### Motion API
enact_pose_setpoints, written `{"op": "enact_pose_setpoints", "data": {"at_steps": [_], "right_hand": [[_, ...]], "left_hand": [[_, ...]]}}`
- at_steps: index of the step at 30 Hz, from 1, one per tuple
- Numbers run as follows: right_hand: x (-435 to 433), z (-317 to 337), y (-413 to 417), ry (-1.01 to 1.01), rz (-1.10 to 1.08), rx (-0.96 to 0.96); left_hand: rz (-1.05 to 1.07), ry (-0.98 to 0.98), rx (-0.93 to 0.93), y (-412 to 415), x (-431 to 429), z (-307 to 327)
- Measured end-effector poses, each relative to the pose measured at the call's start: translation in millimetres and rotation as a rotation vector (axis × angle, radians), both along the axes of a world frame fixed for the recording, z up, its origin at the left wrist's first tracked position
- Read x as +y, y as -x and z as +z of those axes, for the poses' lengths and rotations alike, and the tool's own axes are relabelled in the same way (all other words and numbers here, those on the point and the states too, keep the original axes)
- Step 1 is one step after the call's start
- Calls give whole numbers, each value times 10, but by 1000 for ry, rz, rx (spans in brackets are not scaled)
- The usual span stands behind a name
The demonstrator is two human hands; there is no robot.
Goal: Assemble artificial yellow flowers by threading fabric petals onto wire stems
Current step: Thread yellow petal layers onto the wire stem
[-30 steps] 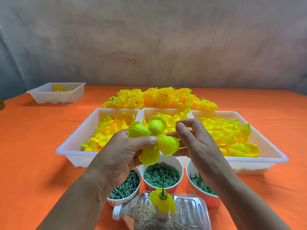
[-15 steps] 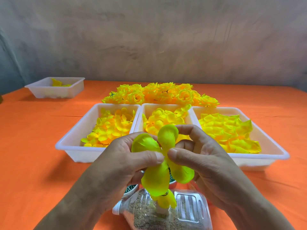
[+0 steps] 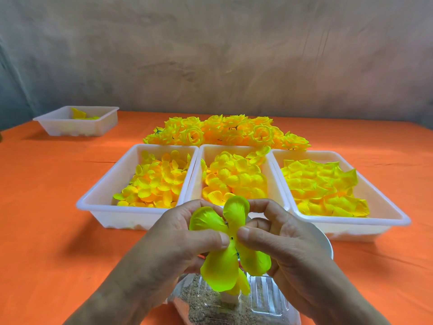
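Right below the hands a clear plastic bottle [image 3: 267, 299] lies on its side on the orange bench [image 3: 46, 207], with sandy grit inside it and a second small yellow petal poking up from it under the wrists. Above it both hands are busy with one thing, a four-lobed yellow-green fabric petal piece [image 3: 220, 268]. The left hand [image 3: 178, 240] pinches it at the centre between thumb and curled fingers, and the right hand [image 3: 288, 249] pinches it from the other side the same way, the two thumb tips nearly meeting over a tiny dark hole in the middle. Two lobes stand up above the thumbs and two hang down towards the bottle. A white cup rim [image 3: 328, 242] peeps out just behind the right hand. Beyond the knuckles three white trays sit side by side, each heaped with loose yellow petals: the left tray [image 3: 110, 181], the middle tray [image 3: 234, 147] and the right tray [image 3: 351, 231]. Farther out, past the trays, is a pile of finished yellow flowers [image 3: 225, 132]. Well off beyond the left hand a small white tray [image 3: 77, 130] holds a few yellow scraps, and a mottled grey wall [image 3: 210, 55] closes it all off.
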State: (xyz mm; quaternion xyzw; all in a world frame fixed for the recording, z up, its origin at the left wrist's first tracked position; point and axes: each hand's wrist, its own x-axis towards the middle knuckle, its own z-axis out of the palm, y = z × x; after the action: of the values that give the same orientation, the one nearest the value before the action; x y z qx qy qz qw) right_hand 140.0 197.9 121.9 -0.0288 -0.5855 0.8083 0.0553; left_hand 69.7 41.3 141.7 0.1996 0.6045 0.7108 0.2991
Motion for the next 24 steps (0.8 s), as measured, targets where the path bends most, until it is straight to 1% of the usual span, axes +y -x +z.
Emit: {"op": "enact_pose_setpoints", "data": {"at_steps": [12, 19, 24], "right_hand": [[-15, -43, -4, 58, 15, -20], [-12, -56, -6, 60, 13, -13], [-14, -59, -10, 80, 19, 9]], "left_hand": [[-36, 14, 15, 20, -20, -35], [-40, 51, 108, 16, -48, -43], [-22, 59, 141, 10, -58, -50]]}}
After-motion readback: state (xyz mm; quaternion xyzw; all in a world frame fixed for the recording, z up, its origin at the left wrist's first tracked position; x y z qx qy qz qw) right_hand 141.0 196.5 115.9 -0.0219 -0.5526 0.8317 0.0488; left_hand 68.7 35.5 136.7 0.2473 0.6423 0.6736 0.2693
